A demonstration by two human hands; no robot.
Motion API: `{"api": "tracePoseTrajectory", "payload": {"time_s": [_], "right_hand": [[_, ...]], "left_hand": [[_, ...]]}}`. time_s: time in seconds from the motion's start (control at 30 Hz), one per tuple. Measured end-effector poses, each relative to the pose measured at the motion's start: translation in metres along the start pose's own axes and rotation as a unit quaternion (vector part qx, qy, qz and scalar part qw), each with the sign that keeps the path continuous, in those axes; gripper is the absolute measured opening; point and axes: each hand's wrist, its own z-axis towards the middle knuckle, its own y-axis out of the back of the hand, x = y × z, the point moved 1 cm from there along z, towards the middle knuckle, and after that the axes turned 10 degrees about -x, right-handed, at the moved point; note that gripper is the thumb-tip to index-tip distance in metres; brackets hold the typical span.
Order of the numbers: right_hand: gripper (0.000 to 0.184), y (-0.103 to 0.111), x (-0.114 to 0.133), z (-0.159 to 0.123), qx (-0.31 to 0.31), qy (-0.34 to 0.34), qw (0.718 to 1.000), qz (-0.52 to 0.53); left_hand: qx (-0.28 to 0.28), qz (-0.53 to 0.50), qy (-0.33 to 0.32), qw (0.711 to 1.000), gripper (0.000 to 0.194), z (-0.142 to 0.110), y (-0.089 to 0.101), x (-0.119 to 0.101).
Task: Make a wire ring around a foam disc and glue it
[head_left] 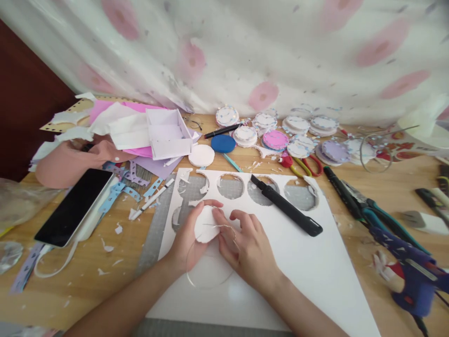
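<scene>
We hold a small white disc [204,229] in our left hand [187,236], the fingers clamped on its left side and upper rim, with its face turned up toward us. Our right hand [247,243] is at the disc's right edge, its fingers bent and drawn in on a thin wire loop [211,288]. One right fingertip touches the disc near its upper right edge, while another finger arches up, a little apart. The wire's straight end lies across the disc's face, its twisted part runs among our right fingers, and its round part hangs below, between our hands. We cannot tell exactly which right fingertips press on the wire.

Both hands are above a white board [287,271] with a row of round cut-outs along its far edge, laid on a gray cutting mat [150,250]. A black cutter [287,206] lies aslant on the board, beyond our right hand and apart from it. Past the board we see a blue oval piece [223,144], a plain white round [201,155] and a group of trimmed discs [265,122]. To our left lies a phone [75,207]; to our right are pliers [380,215] and a blue glue gun [414,276].
</scene>
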Motion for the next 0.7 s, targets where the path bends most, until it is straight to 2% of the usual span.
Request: {"api": "tracePoseTrajectory", "payload": {"time_s": [0.13,0.23,0.37,0.43,0.57,0.63,0.7], "right_hand": [[0.052,0.002,0.002,-0.003,-0.013,-0.030,0.985,0.171],[0.055,0.007,0.004,-0.004,-0.034,-0.024,0.968,0.247],[0.027,0.011,0.005,-0.005,-0.031,0.003,0.944,0.327],[0.018,0.012,0.004,-0.006,-0.016,-0.027,0.928,0.370],[0.021,0.010,0.001,-0.009,-0.013,-0.149,0.890,0.431],[0.026,0.009,0.001,-0.010,-0.018,-0.173,0.876,0.449],[0.028,0.008,0.002,-0.011,-0.020,-0.168,0.875,0.453]], "left_hand": [[0.025,0.001,-0.001,1.000,0.029,0.000,0.002,0.000],[0.047,-0.013,-0.021,0.999,0.033,-0.003,0.000,-0.005],[0.085,-0.030,-0.023,0.996,0.035,-0.005,-0.003,-0.011],[0.102,-0.041,-0.022,0.994,0.033,-0.006,-0.004,-0.012],[0.134,-0.044,-0.014,0.990,0.027,-0.008,-0.004,-0.010],[0.143,-0.041,-0.014,0.989,0.026,-0.008,-0.003,-0.009],[0.149,-0.033,-0.021,0.988,0.025,-0.008,-0.002,-0.008]]}}
